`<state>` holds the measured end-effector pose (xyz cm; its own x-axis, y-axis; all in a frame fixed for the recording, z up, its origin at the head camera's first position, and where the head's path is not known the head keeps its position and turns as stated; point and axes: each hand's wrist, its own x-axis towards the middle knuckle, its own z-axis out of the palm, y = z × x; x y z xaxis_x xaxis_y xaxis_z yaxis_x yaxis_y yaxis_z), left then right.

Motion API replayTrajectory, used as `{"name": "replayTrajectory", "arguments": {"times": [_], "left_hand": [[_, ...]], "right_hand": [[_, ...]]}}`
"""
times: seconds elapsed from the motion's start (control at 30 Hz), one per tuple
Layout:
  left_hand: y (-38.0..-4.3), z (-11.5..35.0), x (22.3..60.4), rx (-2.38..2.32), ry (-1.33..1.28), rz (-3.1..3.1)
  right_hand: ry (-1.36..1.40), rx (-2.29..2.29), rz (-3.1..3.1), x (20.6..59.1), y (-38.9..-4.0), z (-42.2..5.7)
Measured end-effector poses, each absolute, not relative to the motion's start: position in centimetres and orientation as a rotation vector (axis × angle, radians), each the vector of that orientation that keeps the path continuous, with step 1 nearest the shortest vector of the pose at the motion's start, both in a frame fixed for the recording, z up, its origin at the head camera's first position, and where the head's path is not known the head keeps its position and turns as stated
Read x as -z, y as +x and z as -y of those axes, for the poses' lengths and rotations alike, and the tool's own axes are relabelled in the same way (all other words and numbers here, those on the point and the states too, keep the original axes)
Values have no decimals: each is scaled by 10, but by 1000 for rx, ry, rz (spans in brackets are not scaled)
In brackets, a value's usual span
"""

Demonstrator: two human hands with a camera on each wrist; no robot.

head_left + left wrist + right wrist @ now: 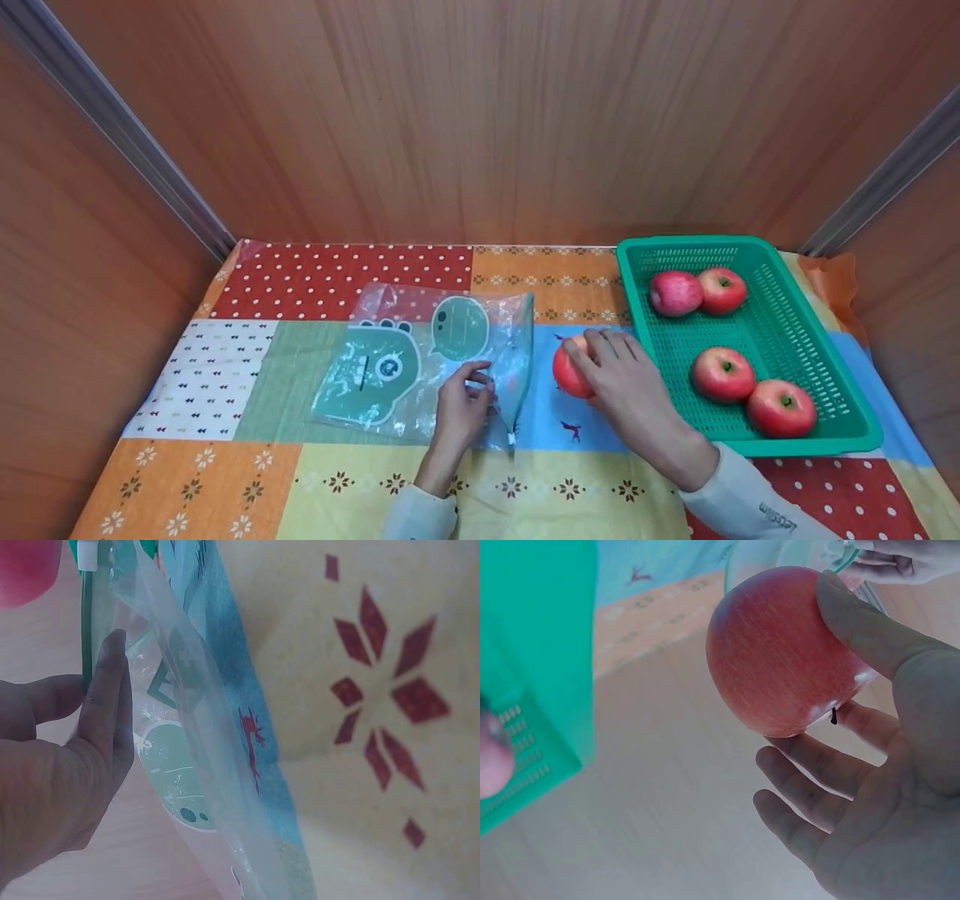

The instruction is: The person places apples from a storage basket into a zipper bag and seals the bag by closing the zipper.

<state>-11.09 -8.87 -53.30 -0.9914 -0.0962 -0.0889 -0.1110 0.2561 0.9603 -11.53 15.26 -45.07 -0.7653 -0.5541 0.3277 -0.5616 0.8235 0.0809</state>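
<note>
A clear plastic zip bag (421,379) with a green dinosaur print lies on the cloth, its green-edged mouth facing right. My left hand (463,409) is at that mouth; in the left wrist view its thumb and fingers (112,652) pinch the green zip edge, near the white slider (88,555). Just right of the mouth, my right hand (628,386) holds a red apple (570,373). In the right wrist view the thumb lies on one side of this apple (776,652) and fingertips on the other, with its stem facing the palm.
On the right stands a green plastic basket (855,397). Inside are two apples at the back, a darker one (676,293) and a lighter one (722,291), and two nearer the front (723,374). A patchwork cloth (360,487) covers the table, with wooden panels (480,127) around it.
</note>
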Motion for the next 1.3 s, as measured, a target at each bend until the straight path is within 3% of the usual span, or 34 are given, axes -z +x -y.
{"name": "replayTrajectory", "arguments": {"times": [1.3], "left_hand": [[-111, 80, 534, -1829, -210, -2546]], "right_hand": [[642, -422, 2795, 509, -121, -87]]}}
